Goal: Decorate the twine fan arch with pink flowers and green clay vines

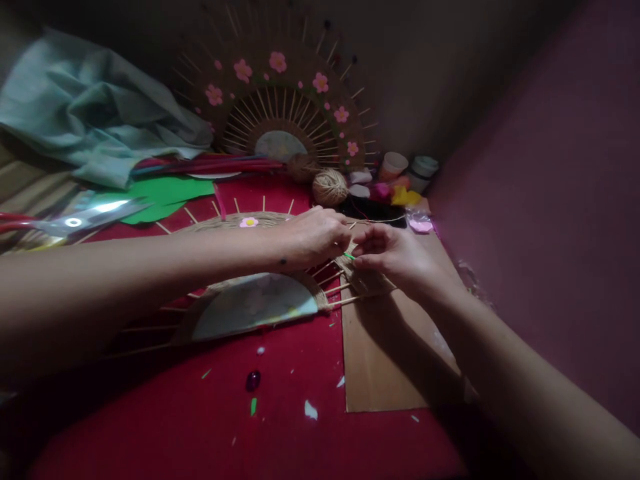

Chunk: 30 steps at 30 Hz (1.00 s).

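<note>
A tiny green sliver [349, 256] sits pinched between both hands at the right end of the half-round fan of wooden sticks wound with jute twine [280, 293], which lies flat on the red cloth [280, 413], its straight edge running left to right, sticks radiating away. The left hand [313, 237] and right hand [395, 257] press fingertips together on the sliver. One pink flower [249, 222] is on; judging by the finished flowered fan [280, 107] behind, most decoration remains.
</note>
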Each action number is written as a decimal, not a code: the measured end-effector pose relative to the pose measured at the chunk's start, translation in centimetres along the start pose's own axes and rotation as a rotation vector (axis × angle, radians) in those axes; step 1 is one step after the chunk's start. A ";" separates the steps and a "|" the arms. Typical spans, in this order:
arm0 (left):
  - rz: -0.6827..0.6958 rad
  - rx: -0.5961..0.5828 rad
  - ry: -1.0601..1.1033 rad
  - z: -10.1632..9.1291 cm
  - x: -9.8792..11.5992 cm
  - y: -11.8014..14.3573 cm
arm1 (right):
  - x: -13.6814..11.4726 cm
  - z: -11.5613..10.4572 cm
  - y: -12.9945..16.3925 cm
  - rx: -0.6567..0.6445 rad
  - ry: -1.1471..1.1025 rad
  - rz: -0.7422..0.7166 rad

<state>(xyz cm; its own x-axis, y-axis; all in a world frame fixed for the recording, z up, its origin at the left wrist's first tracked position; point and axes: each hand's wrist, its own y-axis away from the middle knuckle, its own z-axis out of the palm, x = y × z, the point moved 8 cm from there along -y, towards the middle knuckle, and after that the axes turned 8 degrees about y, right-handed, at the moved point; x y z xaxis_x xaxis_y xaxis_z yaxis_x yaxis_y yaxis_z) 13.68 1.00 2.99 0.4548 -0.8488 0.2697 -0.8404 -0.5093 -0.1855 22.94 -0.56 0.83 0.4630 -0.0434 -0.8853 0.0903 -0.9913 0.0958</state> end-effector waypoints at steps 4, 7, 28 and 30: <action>-0.010 0.018 -0.038 -0.3 -0.8 -0.1 | -0.7 0.2 -0.6 0.047 0.144 -0.024; -0.031 0.046 -0.059 -0.5 -1.5 -0.1 | -0.8 0.5 -1.2 0.082 0.183 -0.057; -0.071 0.005 -0.140 0.8 -2.5 0.2 | -1.3 -0.1 -0.7 0.157 0.282 -0.093; -0.079 -0.008 -0.140 0.9 -2.5 0.2 | -1.4 -0.7 -0.4 0.147 0.316 -0.076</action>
<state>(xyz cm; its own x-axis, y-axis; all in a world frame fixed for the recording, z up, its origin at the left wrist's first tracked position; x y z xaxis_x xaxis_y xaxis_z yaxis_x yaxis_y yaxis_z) 12.60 2.92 1.45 0.5557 -0.8180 0.1483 -0.8024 -0.5744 -0.1618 22.88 -0.04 2.30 0.7120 0.0485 -0.7005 0.0173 -0.9985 -0.0515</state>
